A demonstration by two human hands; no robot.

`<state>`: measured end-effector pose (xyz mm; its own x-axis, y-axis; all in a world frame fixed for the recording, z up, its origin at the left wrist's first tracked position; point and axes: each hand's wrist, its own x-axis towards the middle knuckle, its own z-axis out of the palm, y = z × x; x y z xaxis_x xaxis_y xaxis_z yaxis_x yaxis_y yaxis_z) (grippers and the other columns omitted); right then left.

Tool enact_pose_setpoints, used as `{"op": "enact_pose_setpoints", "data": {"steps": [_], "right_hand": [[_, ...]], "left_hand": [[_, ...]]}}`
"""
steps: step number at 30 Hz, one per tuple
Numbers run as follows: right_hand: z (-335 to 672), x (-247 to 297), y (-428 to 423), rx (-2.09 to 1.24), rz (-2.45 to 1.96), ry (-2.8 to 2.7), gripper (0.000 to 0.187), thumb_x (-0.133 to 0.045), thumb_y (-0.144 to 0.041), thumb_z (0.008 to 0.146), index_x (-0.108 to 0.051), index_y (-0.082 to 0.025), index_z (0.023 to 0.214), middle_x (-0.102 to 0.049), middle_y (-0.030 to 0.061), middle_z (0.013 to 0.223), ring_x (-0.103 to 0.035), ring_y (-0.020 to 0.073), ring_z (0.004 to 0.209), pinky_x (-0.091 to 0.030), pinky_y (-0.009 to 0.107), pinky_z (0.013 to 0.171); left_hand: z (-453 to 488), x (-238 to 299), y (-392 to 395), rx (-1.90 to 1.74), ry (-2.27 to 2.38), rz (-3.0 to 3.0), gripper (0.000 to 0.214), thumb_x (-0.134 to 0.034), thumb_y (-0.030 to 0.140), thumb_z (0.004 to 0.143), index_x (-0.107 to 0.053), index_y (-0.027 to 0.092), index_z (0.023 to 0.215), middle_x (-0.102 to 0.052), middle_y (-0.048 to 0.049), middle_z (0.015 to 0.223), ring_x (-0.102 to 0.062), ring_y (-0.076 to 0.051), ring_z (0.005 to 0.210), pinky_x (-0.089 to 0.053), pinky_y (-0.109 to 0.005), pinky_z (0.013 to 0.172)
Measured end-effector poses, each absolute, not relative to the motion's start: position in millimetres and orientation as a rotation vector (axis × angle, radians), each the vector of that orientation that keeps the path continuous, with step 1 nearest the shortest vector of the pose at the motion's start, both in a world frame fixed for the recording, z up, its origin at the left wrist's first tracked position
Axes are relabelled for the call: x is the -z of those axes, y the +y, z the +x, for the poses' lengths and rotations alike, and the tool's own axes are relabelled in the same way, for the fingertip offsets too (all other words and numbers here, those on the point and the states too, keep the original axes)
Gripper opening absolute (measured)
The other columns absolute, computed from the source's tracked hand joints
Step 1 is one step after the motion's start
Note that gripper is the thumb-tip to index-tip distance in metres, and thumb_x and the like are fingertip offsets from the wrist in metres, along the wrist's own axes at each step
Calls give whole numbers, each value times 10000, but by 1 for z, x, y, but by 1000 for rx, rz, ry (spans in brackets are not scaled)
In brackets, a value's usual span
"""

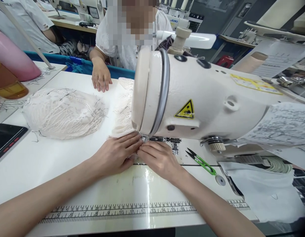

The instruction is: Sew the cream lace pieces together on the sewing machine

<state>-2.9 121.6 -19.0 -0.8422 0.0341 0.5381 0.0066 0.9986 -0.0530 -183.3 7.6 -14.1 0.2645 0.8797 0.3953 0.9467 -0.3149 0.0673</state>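
Note:
A strip of cream lace fabric [123, 108] runs from the far side of the table to the needle area of a white sewing machine [207, 95]. My left hand [116, 153] lies on the fabric's near end, fingers together and pressing it down left of the presser foot [144, 138]. Close by on the right, my right hand [158, 158] has its fingers bent and pinched at the fabric edge just in front of the foot. The two hands' fingertips nearly meet. The machine head and my fingers hide the needle and most of the seam.
On the left lie a lace bundle [66, 113] with loose threads and a phone [10, 140]. Green thread snips [203, 161] and a bobbin [220, 180] lie at the right. A co-worker's hand [101, 75] rests on the far table edge. A printed ruler [132, 210] lines the front.

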Motion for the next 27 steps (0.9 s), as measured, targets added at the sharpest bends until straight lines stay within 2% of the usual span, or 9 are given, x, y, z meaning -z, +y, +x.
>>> {"op": "enact_pose_setpoints", "data": {"steps": [7, 14, 19, 27], "right_hand": [[1, 16, 125, -39, -70, -2629, 198, -511, -69, 904, -655, -201, 932, -717, 8, 932, -628, 122, 958, -476, 245, 804], [5, 14, 131, -28, -84, -2655, 209, -502, -90, 923, -671, -207, 961, -716, 22, 983, -630, 125, 944, -482, 259, 814], [7, 6, 133, 59, -101, -2615, 135, -570, -111, 893, -669, -197, 927, -720, -20, 1009, -633, 115, 904, -457, 258, 721], [10, 4, 133, 300, -212, -2580, 123, -583, -146, 890, -666, -224, 934, -722, -27, 1060, -620, 115, 748, -433, 295, 712]], "left_hand": [[-178, 17, 9, 498, -1718, -2287, 433, -473, 248, 871, -609, 100, 1255, -634, -119, 1276, -594, -275, 1195, -561, -385, 934], [-175, 16, 9, 496, -1711, -2267, 426, -471, 278, 897, -603, 101, 1262, -635, -120, 1275, -585, -295, 1200, -543, -425, 953], [-175, 17, 8, 468, -1698, -2274, 418, -479, 271, 893, -615, 117, 1257, -624, -129, 1288, -574, -308, 1210, -534, -434, 953], [-175, 17, 8, 468, -1700, -2251, 397, -471, 293, 925, -621, 139, 1260, -656, -126, 1236, -578, -308, 1204, -522, -438, 963]]}}
